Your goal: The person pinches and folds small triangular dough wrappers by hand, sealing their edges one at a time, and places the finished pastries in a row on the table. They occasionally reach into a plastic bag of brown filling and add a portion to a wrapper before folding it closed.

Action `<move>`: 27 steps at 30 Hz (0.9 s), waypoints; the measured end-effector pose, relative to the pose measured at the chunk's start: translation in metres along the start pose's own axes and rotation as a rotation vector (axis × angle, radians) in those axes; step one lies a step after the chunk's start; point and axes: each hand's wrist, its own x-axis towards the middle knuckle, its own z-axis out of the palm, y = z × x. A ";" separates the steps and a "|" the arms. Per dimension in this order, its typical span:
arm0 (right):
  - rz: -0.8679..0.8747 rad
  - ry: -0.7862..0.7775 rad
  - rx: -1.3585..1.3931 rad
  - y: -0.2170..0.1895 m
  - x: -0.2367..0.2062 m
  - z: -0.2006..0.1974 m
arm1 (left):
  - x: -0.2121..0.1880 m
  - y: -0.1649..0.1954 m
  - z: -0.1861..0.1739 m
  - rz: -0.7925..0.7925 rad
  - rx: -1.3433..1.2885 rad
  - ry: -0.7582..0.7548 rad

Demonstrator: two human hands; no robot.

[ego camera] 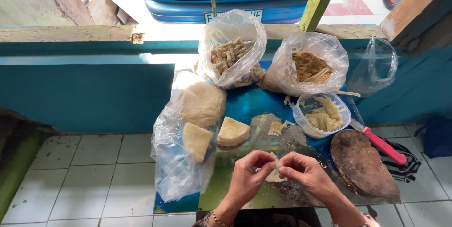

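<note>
Counted beyond the pinched wrapper (274,175)

Four plastic bags (232,48), one plastic tub (322,114), one red-handled knife (383,146), one round board (362,163) are seen.

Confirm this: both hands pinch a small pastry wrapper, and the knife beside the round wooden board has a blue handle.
Not quite. The head view shows the knife with a red handle beside the wooden board. Both the left hand and right hand do pinch the wrapper.

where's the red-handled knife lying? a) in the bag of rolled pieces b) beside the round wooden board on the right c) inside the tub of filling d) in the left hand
b: the red-handled knife lies along the upper right edge of the round wooden board, while both hands pinch a small wrapper.
</note>
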 end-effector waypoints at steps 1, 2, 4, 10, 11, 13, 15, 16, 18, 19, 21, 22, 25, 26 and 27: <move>-0.019 0.035 -0.081 -0.001 0.002 0.001 | 0.002 0.001 -0.001 0.035 0.059 0.013; -0.037 0.073 -0.160 -0.001 0.005 0.002 | 0.004 0.003 -0.003 0.069 0.119 0.024; -0.223 0.194 -0.446 -0.003 0.008 0.006 | 0.006 0.004 -0.006 0.117 0.238 0.065; -0.787 0.255 -1.263 0.001 -0.003 0.031 | -0.005 0.003 -0.014 0.300 0.598 0.053; -0.840 0.243 -1.281 0.003 -0.007 0.034 | -0.009 0.001 -0.015 0.380 0.643 0.012; -0.864 0.222 -1.291 0.007 -0.014 0.036 | -0.017 -0.003 -0.015 0.467 0.727 -0.047; -0.808 0.201 -1.276 0.012 -0.021 0.037 | -0.023 -0.009 -0.014 0.484 0.805 -0.078; -0.805 0.210 -1.285 0.015 -0.024 0.038 | -0.025 -0.011 -0.013 0.490 0.836 -0.085; -0.805 0.235 -1.307 0.021 -0.031 0.041 | -0.027 -0.015 -0.013 0.512 0.898 -0.100; -0.790 0.250 -1.317 0.024 -0.034 0.042 | -0.029 -0.017 -0.012 0.544 0.959 -0.075; -0.753 0.285 -1.335 0.029 -0.039 0.042 | -0.033 -0.018 -0.011 0.607 1.076 -0.031; -0.738 0.266 -1.282 0.030 -0.040 0.039 | -0.033 -0.018 -0.012 0.609 1.073 -0.030; -0.648 0.235 -1.061 0.021 -0.042 0.015 | -0.035 -0.018 -0.014 0.602 1.041 -0.024; -0.585 0.239 -0.946 0.015 -0.041 0.004 | -0.035 -0.018 -0.014 0.590 1.016 -0.023; -0.525 0.241 -0.831 0.008 -0.039 -0.007 | -0.034 -0.019 -0.015 0.580 0.991 -0.021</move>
